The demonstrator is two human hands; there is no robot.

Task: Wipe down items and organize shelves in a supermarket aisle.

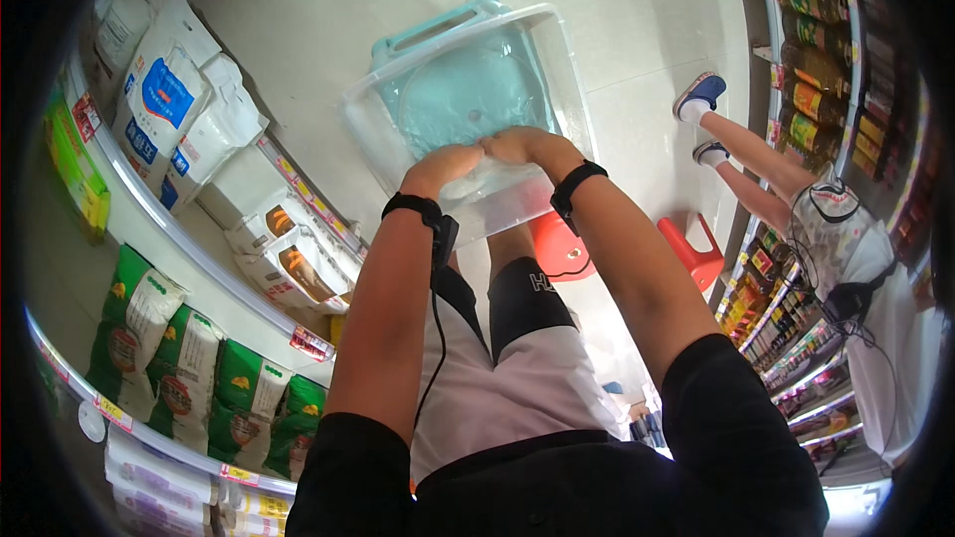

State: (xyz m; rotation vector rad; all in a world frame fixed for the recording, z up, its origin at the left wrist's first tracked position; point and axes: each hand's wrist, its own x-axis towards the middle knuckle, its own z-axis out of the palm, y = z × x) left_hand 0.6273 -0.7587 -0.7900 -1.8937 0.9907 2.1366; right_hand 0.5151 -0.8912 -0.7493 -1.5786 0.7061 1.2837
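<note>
In front of me is a translucent plastic tub (574, 89). A teal plastic piece with a handle-like rim (440, 31) shows through and behind it, perhaps a stool under the tub. Crumpled clear plastic film (470, 101) lies shiny and wrinkled inside. My left hand (450, 164) and my right hand (518, 145) meet over the tub's near half, knuckles almost touching. Both have their fingers curled onto the film; the fingertips are mostly hidden. Below them, a paler, whitish patch of film (485, 180) bunches up. Each wrist wears a black strap.
Shelves at left hold white bags (168, 93), boxed packs (302, 265) and green-and-white sacks (179, 395). Red plastic stools (563, 246) (694, 250) stand on the floor. A person (791, 194) stands at right beside shelves of bottles (813, 52).
</note>
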